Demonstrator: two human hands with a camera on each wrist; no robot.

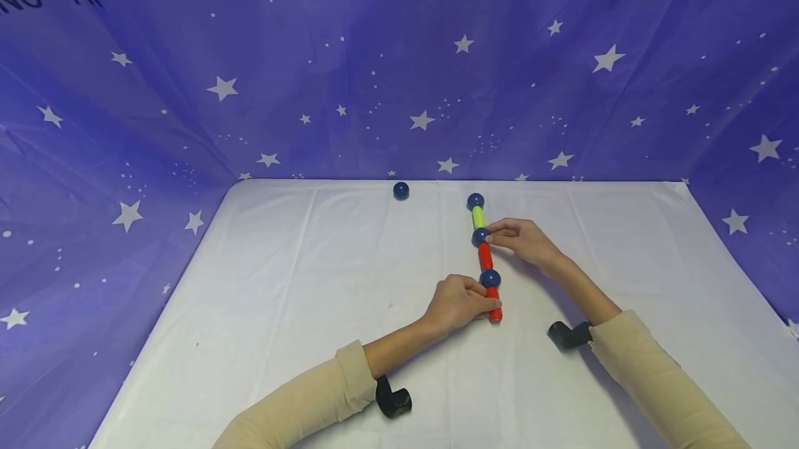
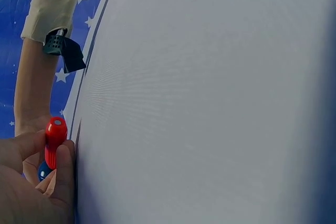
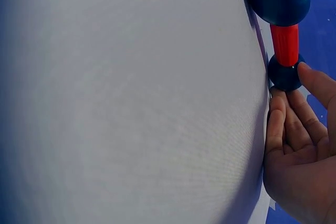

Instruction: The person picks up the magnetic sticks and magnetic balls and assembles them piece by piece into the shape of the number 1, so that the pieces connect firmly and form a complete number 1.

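A chain of balls and rods runs toward the back of the white table in the head view. From far to near come a dark blue ball [image 1: 476, 201], a yellow-green rod [image 1: 478, 217], a middle blue ball [image 1: 480, 237], a red rod [image 1: 485, 257], a near blue ball [image 1: 490, 279] and a near red rod [image 1: 495, 312]. My left hand [image 1: 457, 305] pinches the near red rod between thumb and fingers; its free end faces the left wrist camera. With thumb and fingertips, my right hand [image 1: 523, 241] holds the middle blue ball from the right side.
A loose blue ball [image 1: 401, 191] lies near the table's back edge, left of the chain. White cloth covers the table [image 1: 299, 282]. A purple star-patterned curtain [image 1: 349, 74] stands behind and at both sides. Black camera mounts [image 1: 393, 399] hang at the wrists.
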